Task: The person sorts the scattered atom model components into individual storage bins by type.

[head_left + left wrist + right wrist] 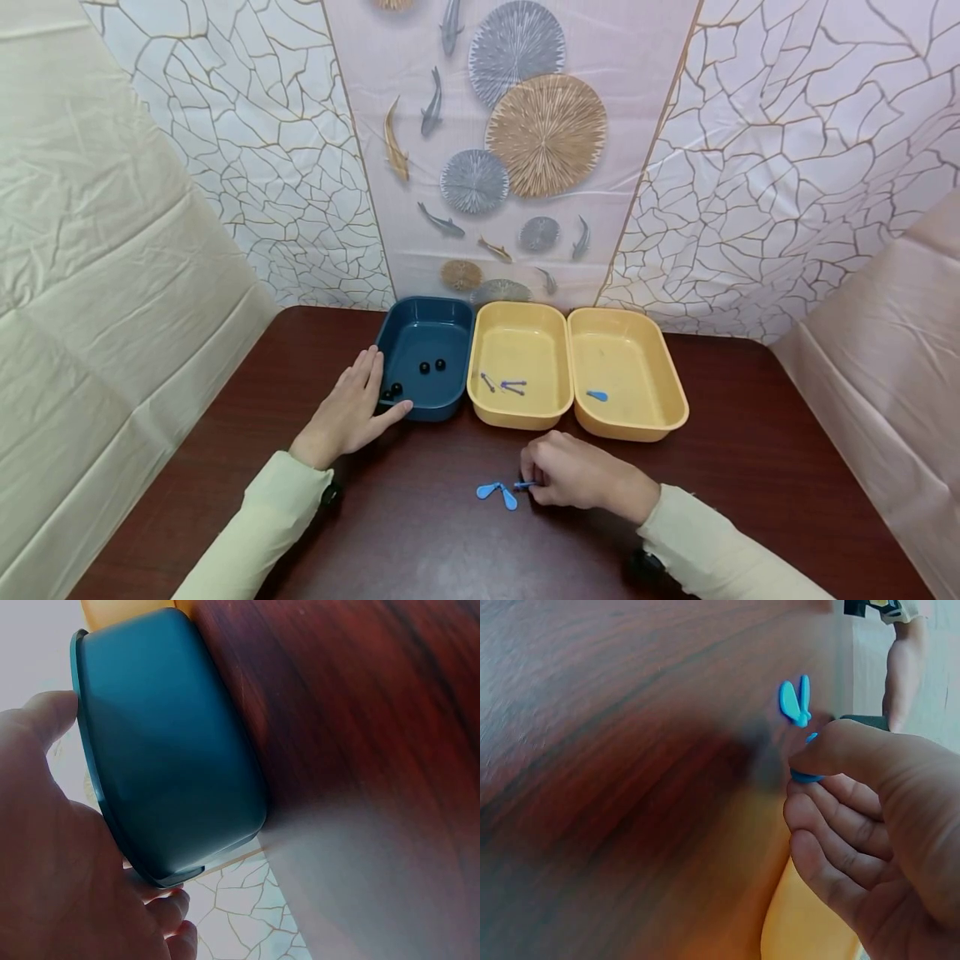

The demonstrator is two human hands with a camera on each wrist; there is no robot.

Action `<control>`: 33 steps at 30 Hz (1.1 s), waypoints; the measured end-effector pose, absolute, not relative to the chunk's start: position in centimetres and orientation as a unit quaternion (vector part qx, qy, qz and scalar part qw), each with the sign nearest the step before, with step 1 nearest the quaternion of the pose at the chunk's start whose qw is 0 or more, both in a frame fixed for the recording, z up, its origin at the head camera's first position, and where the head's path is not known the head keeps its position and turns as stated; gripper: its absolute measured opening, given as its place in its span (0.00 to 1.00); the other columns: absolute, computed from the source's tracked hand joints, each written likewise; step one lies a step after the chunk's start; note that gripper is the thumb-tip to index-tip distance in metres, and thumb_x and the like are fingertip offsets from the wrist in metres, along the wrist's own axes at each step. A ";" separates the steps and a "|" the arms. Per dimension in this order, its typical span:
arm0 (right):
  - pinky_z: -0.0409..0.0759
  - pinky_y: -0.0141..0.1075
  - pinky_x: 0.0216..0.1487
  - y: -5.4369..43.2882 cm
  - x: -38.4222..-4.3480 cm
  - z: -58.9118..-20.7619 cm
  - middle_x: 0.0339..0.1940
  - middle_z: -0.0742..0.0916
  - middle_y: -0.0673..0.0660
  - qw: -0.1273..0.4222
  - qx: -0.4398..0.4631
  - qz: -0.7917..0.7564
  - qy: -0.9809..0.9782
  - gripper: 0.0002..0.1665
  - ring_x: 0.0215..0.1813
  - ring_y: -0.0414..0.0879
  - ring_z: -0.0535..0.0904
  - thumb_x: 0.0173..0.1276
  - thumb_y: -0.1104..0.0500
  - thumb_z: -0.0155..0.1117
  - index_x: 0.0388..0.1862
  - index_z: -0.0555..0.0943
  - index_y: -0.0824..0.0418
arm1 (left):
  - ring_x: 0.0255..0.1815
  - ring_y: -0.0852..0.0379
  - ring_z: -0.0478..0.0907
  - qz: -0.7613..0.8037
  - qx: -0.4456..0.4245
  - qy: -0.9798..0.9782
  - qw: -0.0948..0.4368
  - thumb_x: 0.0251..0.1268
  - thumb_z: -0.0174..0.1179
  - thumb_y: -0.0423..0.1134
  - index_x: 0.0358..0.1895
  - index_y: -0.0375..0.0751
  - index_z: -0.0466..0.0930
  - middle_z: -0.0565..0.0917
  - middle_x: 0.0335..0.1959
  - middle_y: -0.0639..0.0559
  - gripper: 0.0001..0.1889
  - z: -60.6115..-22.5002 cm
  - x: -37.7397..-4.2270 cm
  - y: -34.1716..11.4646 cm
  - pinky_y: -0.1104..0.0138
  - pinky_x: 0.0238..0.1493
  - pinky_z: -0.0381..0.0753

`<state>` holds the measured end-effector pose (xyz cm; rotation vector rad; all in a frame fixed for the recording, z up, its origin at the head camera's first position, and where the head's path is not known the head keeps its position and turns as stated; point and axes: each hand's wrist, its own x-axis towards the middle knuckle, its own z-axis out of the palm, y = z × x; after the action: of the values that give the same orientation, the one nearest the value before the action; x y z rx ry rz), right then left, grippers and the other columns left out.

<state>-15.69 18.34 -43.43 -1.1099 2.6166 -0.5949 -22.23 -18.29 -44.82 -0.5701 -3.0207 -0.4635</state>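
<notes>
My left hand (347, 418) rests on the left rim of the dark blue bin (425, 410), fingers straight and thumb at the near rim; the left wrist view shows the thumb (54, 714) touching the rim. Several small black balls (440, 365) lie in that bin. Just in front of the yellow bins, my right hand (573, 472) pinches a small blue teardrop-shaped piece with a thin stem (807, 778) between thumb and fingers; the hand hides most of it. Beside it on the table lie two similar blue pieces (510, 499), their stem ends together.
The middle yellow bin (517, 421) holds several small purplish sticks (514, 383). In the right yellow bin (630, 433) lies one blue teardrop piece (597, 396). All three bins stand side by side at the back of the dark wooden table (420, 533), before a patterned cloth.
</notes>
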 end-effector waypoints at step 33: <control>0.82 0.28 0.31 28.6 -17.8 -36.1 0.27 0.85 0.42 -0.029 -0.332 -0.166 0.928 0.11 0.30 0.31 0.80 0.58 0.71 0.74 0.29 0.85 0.55 | 0.88 0.31 0.45 -0.150 -0.182 -0.972 0.009 0.76 0.52 0.67 0.85 0.27 0.44 0.47 0.88 0.32 0.54 -45.0 -22.4 -18.4 0.39 0.85 0.52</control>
<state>-17.76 28.59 -36.07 -1.0623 2.9718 -0.5323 -22.41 -18.43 -44.99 -0.5696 -3.0350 -0.4684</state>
